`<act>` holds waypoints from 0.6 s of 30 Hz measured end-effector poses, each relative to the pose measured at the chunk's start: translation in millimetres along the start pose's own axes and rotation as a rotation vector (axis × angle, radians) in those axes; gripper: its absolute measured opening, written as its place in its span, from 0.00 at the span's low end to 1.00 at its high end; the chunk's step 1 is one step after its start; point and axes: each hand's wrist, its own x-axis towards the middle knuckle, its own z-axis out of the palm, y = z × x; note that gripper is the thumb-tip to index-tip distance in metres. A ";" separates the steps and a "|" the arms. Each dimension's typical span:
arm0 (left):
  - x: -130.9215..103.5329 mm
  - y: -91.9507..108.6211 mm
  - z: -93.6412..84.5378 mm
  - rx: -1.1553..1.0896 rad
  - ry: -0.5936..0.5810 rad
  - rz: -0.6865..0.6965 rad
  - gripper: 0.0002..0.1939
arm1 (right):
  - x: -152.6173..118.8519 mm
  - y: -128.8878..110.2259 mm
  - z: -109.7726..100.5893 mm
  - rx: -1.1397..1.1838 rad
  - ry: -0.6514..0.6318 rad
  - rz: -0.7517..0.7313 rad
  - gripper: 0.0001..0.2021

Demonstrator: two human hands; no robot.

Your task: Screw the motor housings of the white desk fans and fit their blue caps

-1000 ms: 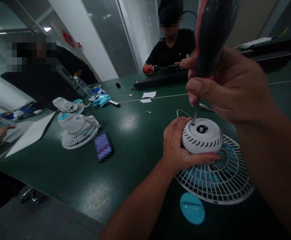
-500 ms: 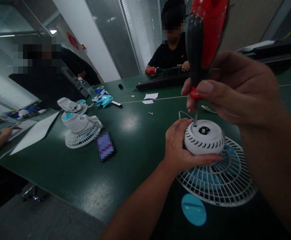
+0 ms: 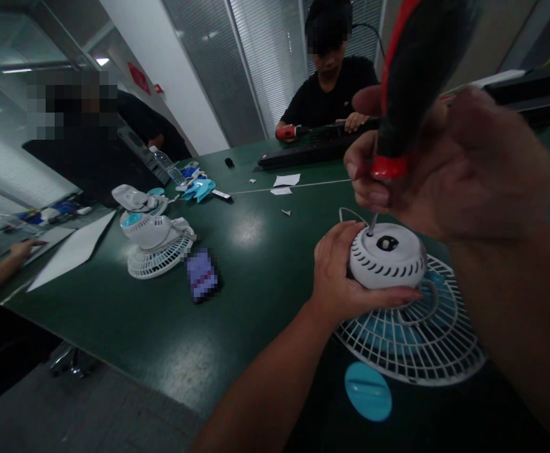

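My left hand (image 3: 338,270) is wrapped round the white motor housing (image 3: 391,261) of a small fan, thumb along its near side. The fan lies face down, with its white wire grille (image 3: 426,362) on the table and blue blades (image 3: 392,333) showing through. My right hand (image 3: 464,157), partly blurred, grips a red and black screwdriver (image 3: 411,82). The screwdriver's tip stands in a hole near the far left edge of the housing's top. Beside the grille lies a light blue oval cap (image 3: 368,391).
On the green table (image 3: 237,314) are other fans (image 3: 162,245), a pixelated purple object (image 3: 202,275), paper scraps (image 3: 286,180), blue parts (image 3: 199,190) and a plastic bottle (image 3: 166,165). Across it a person (image 3: 331,88) works near a red power tool (image 3: 288,132). Other people are at the left.
My right hand has turned with the screwdriver, whose handle now leans further right. Its tip remains in the hole. My left hand keeps its hold on the housing.
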 end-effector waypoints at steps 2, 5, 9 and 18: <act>0.2 -0.7 -0.1 -0.013 0.007 0.007 0.55 | 1.4 1.5 -0.9 -0.016 -0.014 -0.004 0.21; 0.1 -1.7 -1.0 -0.017 -0.016 -0.012 0.55 | 3.2 8.4 -1.3 -0.051 0.004 -0.079 0.16; -0.2 -2.8 -3.2 -0.016 -0.084 -0.036 0.58 | 2.5 13.2 2.4 -0.134 0.135 -0.243 0.16; 1.1 -3.6 -2.9 0.009 -0.035 0.035 0.57 | 2.5 3.2 4.8 -0.002 0.101 -0.090 0.26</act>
